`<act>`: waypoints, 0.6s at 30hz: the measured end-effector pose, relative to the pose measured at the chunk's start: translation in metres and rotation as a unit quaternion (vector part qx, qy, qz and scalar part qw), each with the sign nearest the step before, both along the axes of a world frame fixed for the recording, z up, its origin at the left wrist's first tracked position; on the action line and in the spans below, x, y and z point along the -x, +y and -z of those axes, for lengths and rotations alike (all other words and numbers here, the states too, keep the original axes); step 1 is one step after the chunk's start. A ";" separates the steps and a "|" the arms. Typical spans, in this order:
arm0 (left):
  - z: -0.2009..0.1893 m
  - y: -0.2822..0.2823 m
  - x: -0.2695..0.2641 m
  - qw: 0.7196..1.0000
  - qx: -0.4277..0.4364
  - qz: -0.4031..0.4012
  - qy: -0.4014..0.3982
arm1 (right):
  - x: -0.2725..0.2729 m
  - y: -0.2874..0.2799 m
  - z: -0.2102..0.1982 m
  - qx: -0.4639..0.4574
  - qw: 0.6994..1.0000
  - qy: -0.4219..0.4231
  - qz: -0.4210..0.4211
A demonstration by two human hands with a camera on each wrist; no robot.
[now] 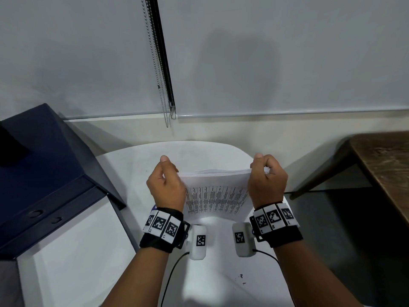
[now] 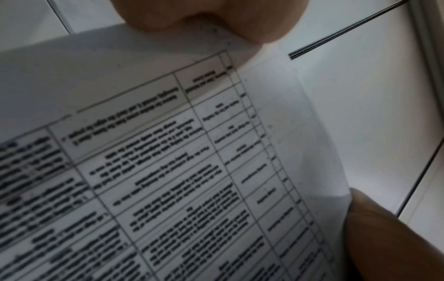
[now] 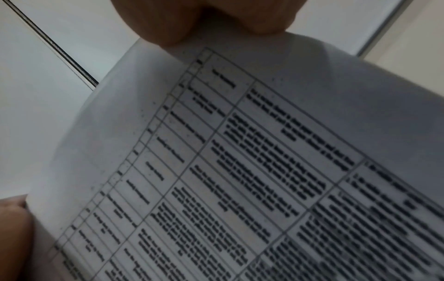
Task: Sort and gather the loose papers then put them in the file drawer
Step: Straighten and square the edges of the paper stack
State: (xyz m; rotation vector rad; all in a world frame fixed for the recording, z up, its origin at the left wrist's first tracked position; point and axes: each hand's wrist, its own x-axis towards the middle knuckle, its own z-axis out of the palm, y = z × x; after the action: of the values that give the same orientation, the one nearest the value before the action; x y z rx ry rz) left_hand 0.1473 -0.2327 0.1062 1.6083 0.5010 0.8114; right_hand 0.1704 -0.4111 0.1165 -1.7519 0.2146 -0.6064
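Note:
A stack of white papers printed with tables stands on edge on the white chair seat, held between both hands. My left hand grips the stack's left side and my right hand grips its right side, fingers curled over the top corners. Both wrist views are filled by the printed top sheet, with fingers curled over its upper edge. The dark blue file cabinet, its drawers closed, stands at the left.
A brown wooden table reaches in from the right. Blind cords hang down the wall behind the chair. Grey floor shows between chair and table.

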 end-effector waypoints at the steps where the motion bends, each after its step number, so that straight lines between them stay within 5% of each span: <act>1: 0.000 0.000 -0.001 1.000 -0.002 -0.009 0.005 | -0.001 -0.001 -0.001 0.004 1.000 0.004 -0.002; 13: 0.000 -0.006 -0.003 0.999 -0.014 -0.037 -0.012 | -0.004 -0.001 -0.002 0.017 1.000 0.018 0.019; 18: 0.009 0.007 0.005 0.980 0.009 0.188 -0.070 | -0.004 -0.002 -0.003 0.005 1.000 0.016 0.011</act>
State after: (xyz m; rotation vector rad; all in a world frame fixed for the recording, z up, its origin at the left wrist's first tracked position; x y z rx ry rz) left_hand 0.1420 -0.2253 0.0971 1.5522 0.0974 0.6247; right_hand 0.1747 -0.4131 0.1198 -1.7709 0.2546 -0.5966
